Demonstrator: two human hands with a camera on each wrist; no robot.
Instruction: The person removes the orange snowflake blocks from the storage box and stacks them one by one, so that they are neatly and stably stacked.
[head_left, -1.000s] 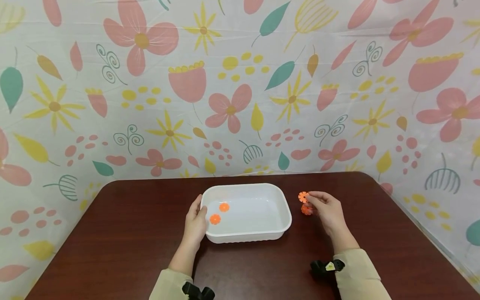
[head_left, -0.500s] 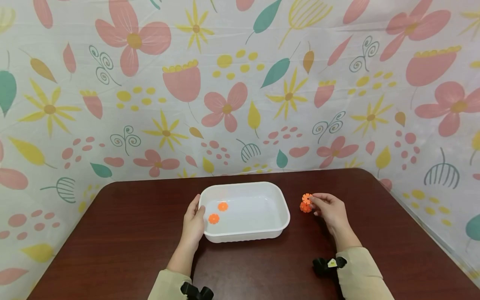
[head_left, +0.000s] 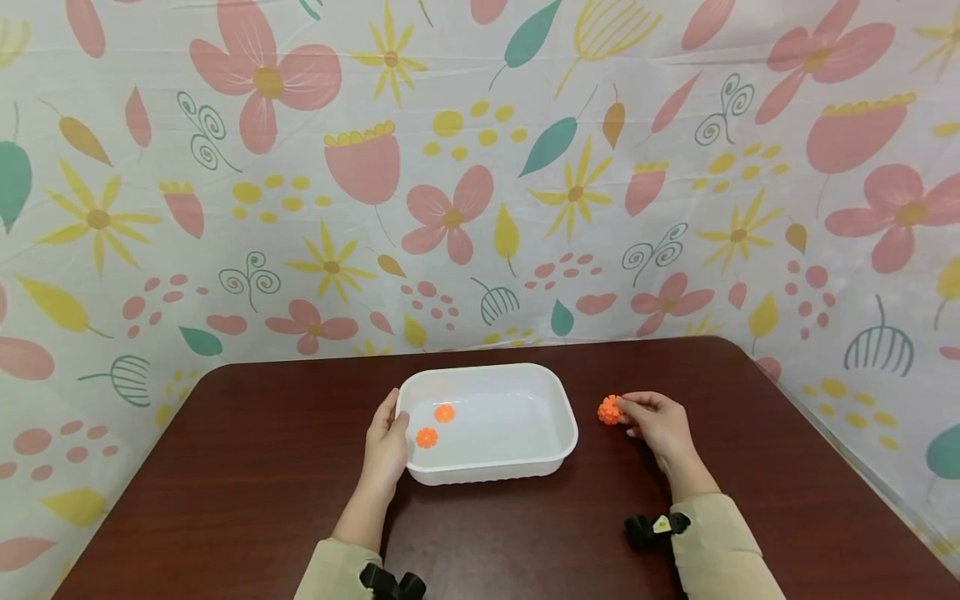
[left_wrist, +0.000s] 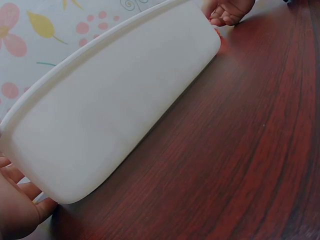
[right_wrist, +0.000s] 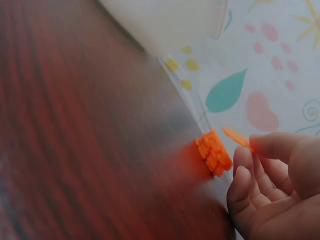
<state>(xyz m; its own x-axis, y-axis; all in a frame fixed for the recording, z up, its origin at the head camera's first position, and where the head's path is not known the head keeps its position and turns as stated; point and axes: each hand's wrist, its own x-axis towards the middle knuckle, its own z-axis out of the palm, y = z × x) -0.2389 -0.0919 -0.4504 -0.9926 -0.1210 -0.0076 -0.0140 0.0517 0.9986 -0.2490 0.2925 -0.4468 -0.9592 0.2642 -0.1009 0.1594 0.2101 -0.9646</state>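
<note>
In the head view my left hand (head_left: 386,446) holds the left end of a white plastic tray (head_left: 491,473), thumb at the rim. The left wrist view shows my fingers against the tray's outer wall (left_wrist: 105,105). Two orange notched discs (head_left: 427,437), shaped like flowers, lie flat inside at the left. Right of the tray, my right hand (head_left: 660,425) pinches one orange notched disc (right_wrist: 236,136) between thumb and finger. In the right wrist view that disc is tilted just above a short stack of orange discs (right_wrist: 214,152) on the table, with a small gap between them.
The dark reddish-brown table (head_left: 247,500) has rounded far corners. Behind it hangs a white cloth printed with flowers and leaves (head_left: 465,167). Black camera mounts (head_left: 656,531) sit on both wrists, by the beige sleeves.
My right hand has shifted slightly right and down, bringing the pinched disc from behind the stack to over it. The left hand stays on the tray. The head view has turned slightly.
</note>
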